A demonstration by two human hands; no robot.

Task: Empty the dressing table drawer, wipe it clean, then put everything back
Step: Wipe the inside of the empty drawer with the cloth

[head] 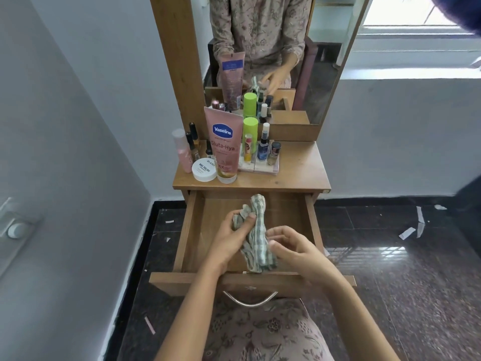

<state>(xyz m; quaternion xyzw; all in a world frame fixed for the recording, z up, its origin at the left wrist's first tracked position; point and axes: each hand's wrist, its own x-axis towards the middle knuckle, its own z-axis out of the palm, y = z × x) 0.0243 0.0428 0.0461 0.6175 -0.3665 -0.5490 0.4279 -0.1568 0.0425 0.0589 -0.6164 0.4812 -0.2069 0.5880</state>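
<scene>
Drawer [193, 230] is pulled right out toward the person, inside bare wood, so emptying looks done & wiping is prob. the step in hand. Cloth [256, 238] is bunched over the drawer's middle. Left hand [230, 239] grips its far part, fingers curled, thumb on top. Right hand [299, 250] pinches the near end, prob. to refold it. Lotion tube [223, 147], jar [204, 170] etc. are parked on the tabletop [299, 175], far side, ready to go back.

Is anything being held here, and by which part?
The left hand grips a green checked cloth by its bunched upper part; right hand touches its lower end, grip unclear.
</scene>
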